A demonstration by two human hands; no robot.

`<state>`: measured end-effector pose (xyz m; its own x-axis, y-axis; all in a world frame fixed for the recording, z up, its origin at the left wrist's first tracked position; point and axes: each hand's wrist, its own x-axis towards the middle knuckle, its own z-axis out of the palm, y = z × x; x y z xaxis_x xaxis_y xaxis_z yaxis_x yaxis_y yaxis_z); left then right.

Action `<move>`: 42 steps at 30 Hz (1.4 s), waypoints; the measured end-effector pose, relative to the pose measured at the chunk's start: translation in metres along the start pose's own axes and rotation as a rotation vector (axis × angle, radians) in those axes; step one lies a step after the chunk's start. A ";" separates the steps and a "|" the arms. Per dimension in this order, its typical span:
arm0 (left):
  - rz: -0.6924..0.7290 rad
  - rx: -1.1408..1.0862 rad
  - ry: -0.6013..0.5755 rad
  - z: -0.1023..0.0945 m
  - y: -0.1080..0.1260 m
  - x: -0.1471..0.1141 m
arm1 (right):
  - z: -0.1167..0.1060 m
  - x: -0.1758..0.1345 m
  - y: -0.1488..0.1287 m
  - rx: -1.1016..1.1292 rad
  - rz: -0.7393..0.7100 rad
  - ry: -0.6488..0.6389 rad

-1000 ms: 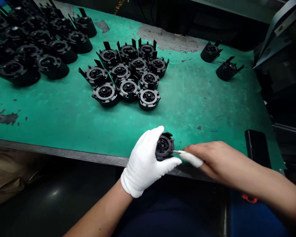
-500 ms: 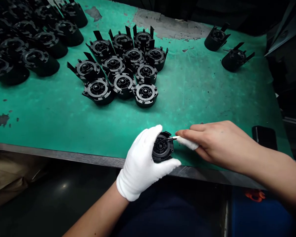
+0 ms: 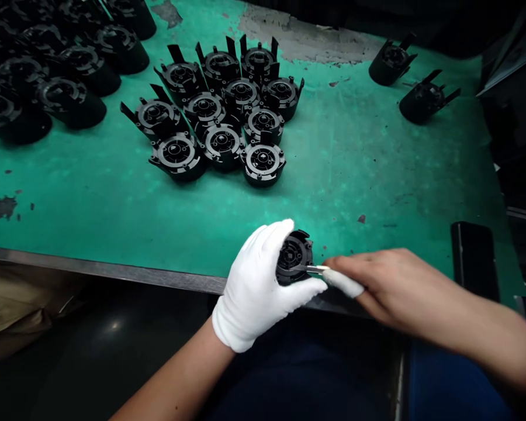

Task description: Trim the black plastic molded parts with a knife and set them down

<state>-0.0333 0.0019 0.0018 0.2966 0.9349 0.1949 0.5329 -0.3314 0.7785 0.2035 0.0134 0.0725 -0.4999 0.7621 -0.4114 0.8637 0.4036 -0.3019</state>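
Observation:
My left hand (image 3: 258, 280), in a white glove, curls round a round black plastic housing (image 3: 296, 252) near the front edge of the table. The housing's ribbed face is turned up, and the palm and fingers hide its left side. My right hand (image 3: 372, 278) is ungloved except for a white cover on the thumb. It pinches a slim deburring tool (image 3: 312, 269) with a narrow metal blade. The blade reaches over the lower part of the housing's face; whether its tip touches the plastic I cannot tell. The tool's handle is hidden inside my fingers.
Several like housings (image 3: 221, 143) stand grouped on the green tabletop (image 3: 342, 164) ahead. More taller housings (image 3: 74, 102) crowd the far left. Two with upright prongs (image 3: 425, 102) stand at the back right. A black phone-like object (image 3: 473, 257) lies beyond my right forearm.
The blade has gone from the upper right of the housing's face to its lower part. My right hand has moved down and slightly right; the left keeps its hold. The view has shifted slightly.

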 end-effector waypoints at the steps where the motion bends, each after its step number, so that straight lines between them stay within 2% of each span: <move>1: 0.001 0.000 0.001 0.000 0.000 0.000 | 0.003 -0.003 -0.003 0.045 -0.018 -0.027; 4: 0.008 -0.010 0.009 0.000 0.000 0.000 | 0.012 -0.011 -0.008 0.169 -0.011 0.009; 6: 0.014 -0.019 0.019 0.001 0.000 0.000 | 0.018 -0.014 -0.011 0.158 0.047 0.086; 8: 0.017 -0.022 0.025 0.002 0.001 -0.001 | 0.025 -0.015 -0.015 0.096 0.103 0.108; 11: 0.030 -0.020 0.038 0.004 0.001 -0.002 | 0.030 -0.015 -0.022 0.036 0.132 0.042; 15: 0.039 -0.014 0.054 0.005 0.000 -0.002 | 0.023 -0.016 -0.024 0.044 0.130 -0.033; 18: -0.042 0.007 0.123 0.009 0.004 -0.006 | 0.025 -0.016 -0.024 0.273 0.124 0.042; 21: -0.172 0.019 0.219 0.017 0.021 -0.023 | 0.044 -0.009 -0.034 0.654 0.177 0.250; 23: -0.233 0.012 0.184 0.022 0.037 -0.040 | 0.059 0.002 -0.043 0.852 0.213 0.369; 25: -0.287 0.014 0.082 0.024 0.051 -0.058 | 0.065 0.012 -0.045 0.933 0.223 0.446; 27: -0.330 0.015 0.010 0.021 0.058 -0.069 | 0.061 0.016 -0.038 0.901 0.170 0.477; 29: -0.338 -0.004 0.031 0.014 0.055 -0.068 | 0.050 0.010 -0.026 0.784 0.095 0.470; 32: -0.277 -0.053 0.072 0.000 0.038 -0.046 | 0.035 -0.009 -0.010 0.495 0.061 0.404; 36: -0.182 -0.052 -0.098 -0.012 0.013 -0.008 | 0.032 -0.019 -0.003 0.122 0.103 0.271; 39: -0.146 -0.010 -0.149 -0.014 0.006 0.005 | 0.032 -0.016 -0.003 0.005 0.105 0.221; 42: -0.114 0.023 -0.149 -0.014 0.006 0.006 | 0.029 -0.014 -0.001 0.000 0.079 0.244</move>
<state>-0.0393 0.0075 0.0159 0.3463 0.9380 0.0144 0.5872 -0.2287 0.7765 0.2072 -0.0125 0.0531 -0.4003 0.8911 -0.2139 0.8996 0.3377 -0.2769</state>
